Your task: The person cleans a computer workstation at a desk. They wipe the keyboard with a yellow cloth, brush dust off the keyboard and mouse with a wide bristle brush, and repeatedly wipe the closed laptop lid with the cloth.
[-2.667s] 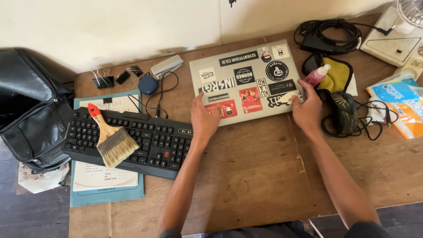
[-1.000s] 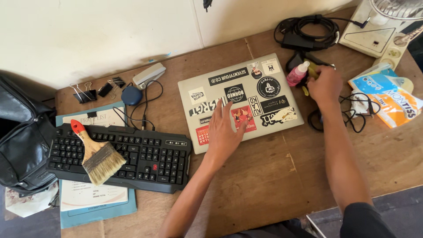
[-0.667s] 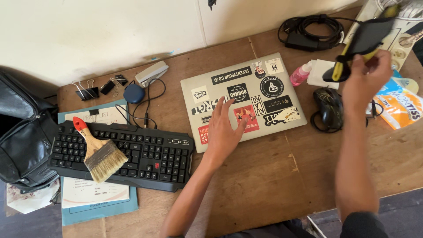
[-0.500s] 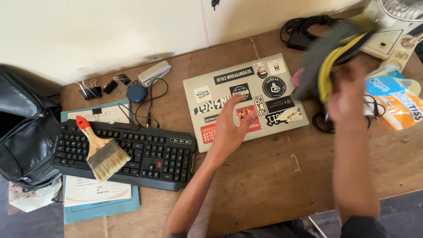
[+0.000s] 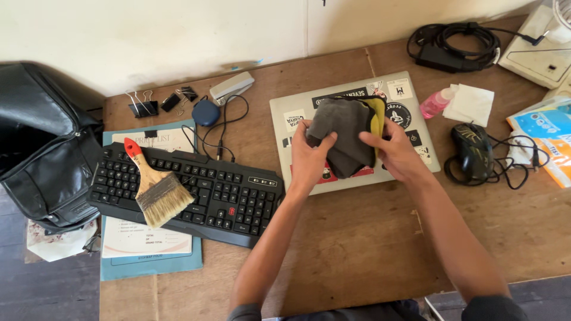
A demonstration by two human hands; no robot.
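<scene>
A closed silver laptop (image 5: 410, 128) covered in stickers lies on the wooden desk (image 5: 357, 244). Above its lid I hold a grey cloth with a yellow side (image 5: 345, 128) between both hands. My left hand (image 5: 309, 157) grips the cloth's left edge. On the right edge, my right hand (image 5: 395, 151) pinches it. The cloth hides the middle of the lid.
A black keyboard (image 5: 190, 193) with a paintbrush (image 5: 153, 187) on it lies left, over a blue folder (image 5: 148, 258). A pink spray bottle (image 5: 435, 103), white tissue (image 5: 470, 104), black mouse (image 5: 473, 148), coiled cables (image 5: 455, 41) and packets (image 5: 544, 134) sit right. A black bag (image 5: 41, 148) stands far left.
My right hand picked the cloth up from beside the laptop, swung it over the lid, and my left hand lifted off the lid and took hold of it too.
</scene>
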